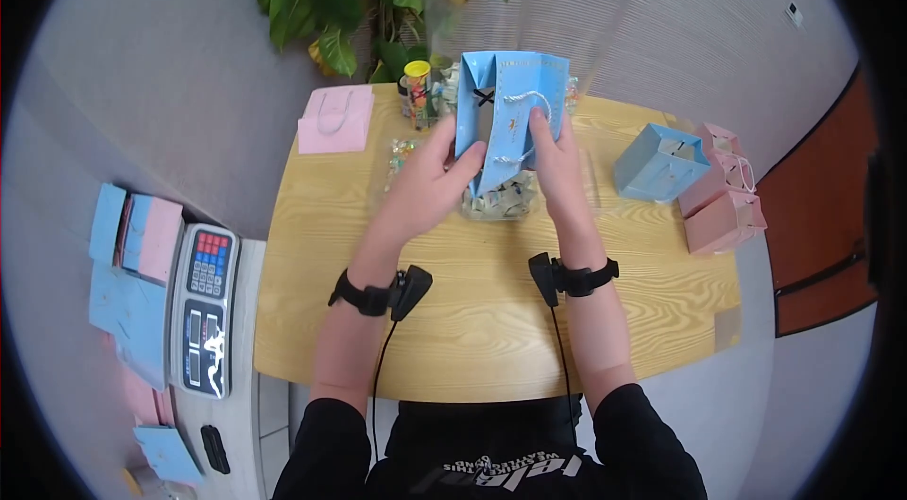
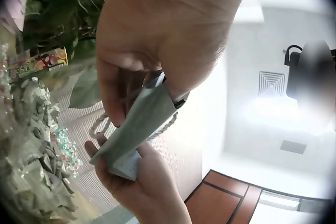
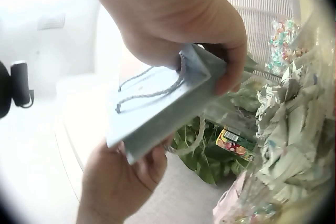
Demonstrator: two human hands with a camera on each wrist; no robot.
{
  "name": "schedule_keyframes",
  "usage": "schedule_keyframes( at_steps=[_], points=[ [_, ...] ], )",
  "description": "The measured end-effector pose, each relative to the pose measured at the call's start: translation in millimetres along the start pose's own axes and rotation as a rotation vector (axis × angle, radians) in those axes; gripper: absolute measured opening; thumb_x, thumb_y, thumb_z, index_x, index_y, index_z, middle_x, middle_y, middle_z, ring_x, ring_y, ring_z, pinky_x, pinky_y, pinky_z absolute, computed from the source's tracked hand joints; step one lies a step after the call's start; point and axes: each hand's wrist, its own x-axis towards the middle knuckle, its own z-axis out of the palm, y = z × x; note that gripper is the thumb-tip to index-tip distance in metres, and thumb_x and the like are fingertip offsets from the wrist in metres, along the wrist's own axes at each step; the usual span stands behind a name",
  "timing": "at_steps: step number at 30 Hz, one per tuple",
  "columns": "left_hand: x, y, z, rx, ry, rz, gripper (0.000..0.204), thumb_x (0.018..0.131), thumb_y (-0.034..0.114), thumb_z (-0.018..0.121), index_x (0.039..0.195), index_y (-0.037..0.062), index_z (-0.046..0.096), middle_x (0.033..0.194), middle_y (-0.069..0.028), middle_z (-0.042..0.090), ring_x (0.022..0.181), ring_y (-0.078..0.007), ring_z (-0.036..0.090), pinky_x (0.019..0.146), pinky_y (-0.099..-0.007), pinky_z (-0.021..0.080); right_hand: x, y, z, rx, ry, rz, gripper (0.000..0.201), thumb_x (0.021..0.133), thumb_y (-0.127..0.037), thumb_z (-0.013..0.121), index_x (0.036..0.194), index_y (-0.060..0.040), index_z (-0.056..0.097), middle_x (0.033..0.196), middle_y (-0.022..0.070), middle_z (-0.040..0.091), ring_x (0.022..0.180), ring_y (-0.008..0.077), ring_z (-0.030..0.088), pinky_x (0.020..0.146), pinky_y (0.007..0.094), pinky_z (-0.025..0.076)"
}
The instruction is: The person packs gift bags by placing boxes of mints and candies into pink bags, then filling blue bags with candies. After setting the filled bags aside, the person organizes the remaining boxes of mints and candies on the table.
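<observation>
Both hands hold a small blue paper gift bag (image 1: 518, 122) with white rope handles (image 3: 152, 96) over the far part of the table. My left hand (image 1: 425, 186) grips its left side, thumb along the front edge. On the opposite side, my right hand (image 1: 561, 167) pinches the bag, its thumb on the front panel beside a handle. The left wrist view shows the bag (image 2: 137, 121) tilted between the two hands, some left fingers hidden behind it. Beneath it, a clear container of pale wrapped pieces (image 1: 503, 201) is partly covered by the bag.
A pink bag (image 1: 337, 120) lies at the back left, near a yellow-lidded can (image 1: 417, 73) and colourful candies (image 1: 401, 153). One blue bag (image 1: 661, 163) and several pink bags (image 1: 724, 220) stand right. A scale (image 1: 204, 311) and flat blue bags (image 1: 132, 320) occupy the left side surface.
</observation>
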Motion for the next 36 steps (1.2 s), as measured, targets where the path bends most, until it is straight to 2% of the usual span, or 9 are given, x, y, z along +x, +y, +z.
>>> schedule_keyframes(
  at_steps=[6,8,12,16,19,28,30,33,36],
  points=[
    [3.1,13.3,36.6,0.188,0.089,0.115,0.036,0.097,0.017,0.053,0.127,0.0000,0.045,0.109,-0.0059,0.061,0.092,-0.0100,0.057,0.079,-0.0275,0.049,4.6,8.7,-7.9,0.070,0.045,-0.088,0.057,0.098,-0.030,0.049,0.143,-0.0014,0.028,0.127,0.0140,0.052,0.116,0.0220,0.051,0.099,0.0348,0.040],
    [7.5,17.8,33.4,0.259,0.275,0.093,0.034,0.097,0.017,0.054,0.125,-0.0011,0.048,0.103,-0.0053,0.063,0.087,-0.0104,0.059,0.073,-0.0264,0.050,2.1,-3.6,-11.1,-0.115,-0.154,-0.184,0.068,0.096,-0.036,0.053,0.146,-0.0018,0.021,0.131,0.0163,0.048,0.123,0.0241,0.046,0.103,0.0357,0.037],
    [10.3,29.8,1.3,0.090,0.276,-0.087,0.032,0.095,0.016,0.057,0.122,-0.0017,0.054,0.116,-0.0071,0.055,0.093,-0.0120,0.057,0.082,-0.0252,0.046,-2.2,-38.4,-49.4,-0.091,-0.396,0.079,0.085,0.091,-0.047,0.060,0.149,-0.0020,0.017,0.131,0.0171,0.047,0.126,0.0263,0.044,0.105,0.0368,0.034],
    [7.3,48.0,-1.8,0.291,0.174,-0.029,0.037,0.094,0.015,0.059,0.125,-0.0034,0.054,0.101,-0.0043,0.065,0.085,-0.0092,0.061,0.072,-0.0237,0.050,3.3,-43.8,-66.3,0.022,-0.269,-0.038,0.090,0.089,-0.048,0.063,0.150,-0.0020,0.014,0.126,0.0151,0.052,0.123,0.0245,0.047,0.103,0.0365,0.036],
    [5.9,53.6,1.5,0.265,0.150,0.026,0.039,0.093,0.016,0.061,0.126,-0.0032,0.055,0.104,-0.0040,0.065,0.087,-0.0086,0.060,0.076,-0.0232,0.049,2.4,-45.9,-72.3,0.020,-0.331,-0.082,0.082,0.088,-0.052,0.060,0.147,-0.0058,0.028,0.127,0.0149,0.056,0.122,0.0220,0.049,0.103,0.0372,0.037],
    [-5.3,79.9,-1.0,0.415,0.034,-0.006,0.038,0.091,0.015,0.064,0.125,-0.0020,0.056,0.110,-0.0065,0.062,0.102,-0.0118,0.057,0.089,-0.0266,0.045,-9.2,-50.6,-72.9,-0.064,-0.746,-0.059,0.044,0.085,-0.015,0.070,0.123,0.0026,0.057,0.104,0.0066,0.067,0.088,0.0092,0.062,0.078,0.0240,0.050],
    [-10.2,78.8,3.8,0.495,0.027,0.043,0.044,0.091,0.014,0.064,0.130,-0.0015,0.051,0.113,-0.0071,0.060,0.105,-0.0134,0.056,0.091,-0.0277,0.045,-7.7,-50.6,-59.3,-0.219,-0.587,0.008,0.034,0.087,-0.013,0.068,0.115,0.0045,0.060,0.097,0.0060,0.068,0.083,0.0084,0.062,0.074,0.0241,0.050],
    [-18.9,73.5,5.4,0.267,0.462,0.077,0.068,0.091,0.011,0.062,0.145,0.0038,0.022,0.134,-0.0131,0.044,0.120,-0.0193,0.047,0.097,-0.0319,0.042,-14.9,-46.1,-35.7,0.009,-0.348,-0.091,0.027,0.084,-0.012,0.069,0.104,0.0047,0.062,0.085,0.0036,0.068,0.074,0.0063,0.061,0.065,0.0245,0.050],
    [-29.7,50.1,-8.6,0.352,0.278,0.159,0.059,0.093,0.018,0.061,0.141,-0.0002,0.031,0.128,-0.0130,0.051,0.114,-0.0193,0.053,0.091,-0.0301,0.045,-21.2,-48.3,-18.8,0.181,-0.263,-0.069,0.026,0.085,-0.010,0.067,0.106,0.0044,0.061,0.085,0.0034,0.067,0.072,0.0058,0.059,0.064,0.0243,0.048]
  ],
)
